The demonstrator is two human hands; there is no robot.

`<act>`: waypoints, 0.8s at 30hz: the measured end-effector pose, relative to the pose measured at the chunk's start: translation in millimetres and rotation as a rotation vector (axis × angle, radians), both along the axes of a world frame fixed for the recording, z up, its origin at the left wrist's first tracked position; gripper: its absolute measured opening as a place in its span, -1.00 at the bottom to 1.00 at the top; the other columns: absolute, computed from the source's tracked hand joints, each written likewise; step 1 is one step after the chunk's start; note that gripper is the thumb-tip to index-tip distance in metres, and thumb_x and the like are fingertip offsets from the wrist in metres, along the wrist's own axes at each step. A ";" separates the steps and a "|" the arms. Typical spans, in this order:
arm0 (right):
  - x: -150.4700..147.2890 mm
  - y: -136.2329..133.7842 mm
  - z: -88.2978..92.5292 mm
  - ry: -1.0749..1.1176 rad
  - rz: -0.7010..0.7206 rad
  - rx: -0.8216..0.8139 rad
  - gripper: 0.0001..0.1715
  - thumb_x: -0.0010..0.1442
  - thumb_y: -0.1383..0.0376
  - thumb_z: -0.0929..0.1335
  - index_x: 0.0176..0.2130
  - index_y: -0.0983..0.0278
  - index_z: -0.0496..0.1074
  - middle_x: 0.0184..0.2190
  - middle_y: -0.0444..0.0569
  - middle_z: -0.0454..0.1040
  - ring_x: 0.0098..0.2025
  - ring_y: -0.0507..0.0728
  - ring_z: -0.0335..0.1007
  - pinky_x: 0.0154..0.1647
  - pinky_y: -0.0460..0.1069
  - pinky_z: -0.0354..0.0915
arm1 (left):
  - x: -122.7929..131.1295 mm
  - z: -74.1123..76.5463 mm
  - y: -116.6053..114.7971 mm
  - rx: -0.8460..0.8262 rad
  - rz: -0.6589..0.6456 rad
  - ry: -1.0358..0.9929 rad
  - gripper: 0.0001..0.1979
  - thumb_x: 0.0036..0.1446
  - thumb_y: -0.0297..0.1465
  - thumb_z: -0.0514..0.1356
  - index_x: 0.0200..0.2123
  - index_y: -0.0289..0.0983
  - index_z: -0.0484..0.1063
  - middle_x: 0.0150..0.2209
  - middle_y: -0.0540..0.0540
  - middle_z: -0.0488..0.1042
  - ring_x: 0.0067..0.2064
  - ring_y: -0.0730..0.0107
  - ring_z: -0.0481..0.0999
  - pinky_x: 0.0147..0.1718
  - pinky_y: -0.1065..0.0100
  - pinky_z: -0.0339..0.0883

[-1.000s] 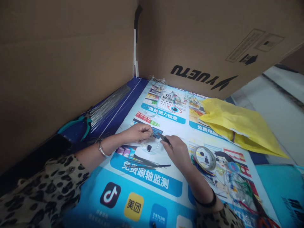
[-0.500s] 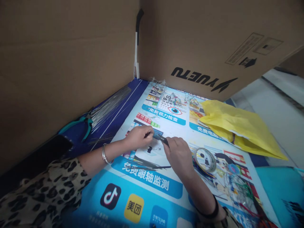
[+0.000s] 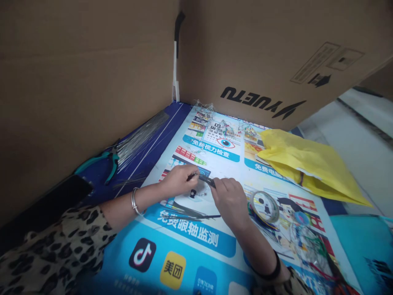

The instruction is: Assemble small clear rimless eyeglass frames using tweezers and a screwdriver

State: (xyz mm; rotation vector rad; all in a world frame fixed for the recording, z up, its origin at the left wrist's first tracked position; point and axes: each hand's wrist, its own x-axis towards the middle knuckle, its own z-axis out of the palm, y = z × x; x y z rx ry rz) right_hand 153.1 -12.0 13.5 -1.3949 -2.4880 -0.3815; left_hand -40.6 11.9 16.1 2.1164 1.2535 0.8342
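My right hand (image 3: 231, 201) is wrapped round a slim dark tool that looks like pliers (image 3: 207, 180). Its narrow tip points left, close to my left hand (image 3: 181, 179). The fingers of that left hand are closed in a pinch; a small dark end shows at them, too fine to name. Below both hands lies a bundle of thin dark wires (image 3: 192, 213) on the printed poster (image 3: 225, 174). Most of the tool's handle is hidden inside my right fist.
A roll of clear tape (image 3: 266, 207) sits right of my right hand, with tangled wires (image 3: 310, 246) beyond. Teal-handled pliers (image 3: 111, 162) and straight wires (image 3: 143, 135) lie left. A yellow bag (image 3: 313, 166) is at right. Cardboard walls (image 3: 260, 49) stand behind.
The tool's two prongs, apart earlier, now look together, and the tool lies slightly flatter toward my left hand. Both hands have otherwise hardly moved.
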 end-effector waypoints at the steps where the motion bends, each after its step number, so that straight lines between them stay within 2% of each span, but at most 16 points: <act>1: 0.4 0.0 -0.2 -0.004 0.005 0.004 -0.78 0.19 0.25 0.23 -0.21 0.31 0.35 -0.43 0.00 0.33 -0.31 0.16 0.15 -0.27 0.04 0.04 | -0.3 -0.3 0.2 0.000 -0.008 -0.001 -0.87 -0.05 -0.56 0.01 -0.48 -0.30 0.33 -0.53 0.06 0.32 -0.47 0.54 0.27 -0.46 0.48 0.07; 7: 2.2 0.2 0.2 -0.004 0.029 0.009 -0.78 0.19 0.25 0.23 -0.21 0.31 0.35 -0.44 0.00 0.33 -0.32 0.15 0.16 -0.29 0.04 0.04 | -0.5 -2.1 1.2 0.022 -0.041 0.011 -0.87 -0.06 -0.56 0.00 -0.50 -0.30 0.32 -0.54 0.05 0.30 -0.48 0.53 0.25 -0.46 0.47 0.07; 24: 0.6 -0.1 -3.1 -0.003 0.038 0.038 -0.79 0.20 0.26 0.21 -0.24 0.32 0.35 -0.47 -0.01 0.32 -0.34 0.14 0.16 -0.31 0.02 0.05 | -0.8 3.0 0.5 -0.030 -0.009 0.009 -0.88 -0.07 -0.56 0.01 -0.52 -0.31 0.31 -0.55 0.06 0.32 -0.48 0.53 0.27 -0.48 0.49 0.07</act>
